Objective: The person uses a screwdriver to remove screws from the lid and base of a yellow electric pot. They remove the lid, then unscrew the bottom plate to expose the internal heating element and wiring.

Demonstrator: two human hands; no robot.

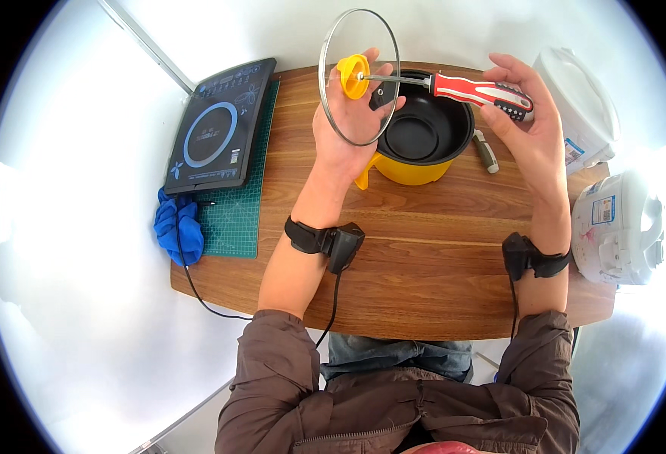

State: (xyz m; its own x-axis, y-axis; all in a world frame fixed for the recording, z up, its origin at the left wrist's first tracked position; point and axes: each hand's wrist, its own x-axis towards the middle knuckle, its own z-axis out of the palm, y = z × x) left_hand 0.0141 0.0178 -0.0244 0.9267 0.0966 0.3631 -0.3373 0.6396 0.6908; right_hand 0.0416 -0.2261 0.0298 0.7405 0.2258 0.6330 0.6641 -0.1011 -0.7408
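My left hand (346,136) holds up a round glass lid (325,91) with a metal rim, tilted nearly on edge. The lid's yellow knob (354,76) lies against the fingers, partly seen through the glass. A screwdriver (465,88) with a red, white and black handle is gripped by the fingers of my right hand (533,136). Its shaft runs level to the left, and the tip meets the middle of the knob. Below and behind the lid stands a yellow pot (416,172) with a black inside.
A short grey-green tool (486,151) lies right of the pot. At left, a black induction cooker (212,132) rests on a green cutting mat (234,227), beside a blue cloth (179,231). A white rice cooker (613,227) and a white lidded container (575,98) line the right.
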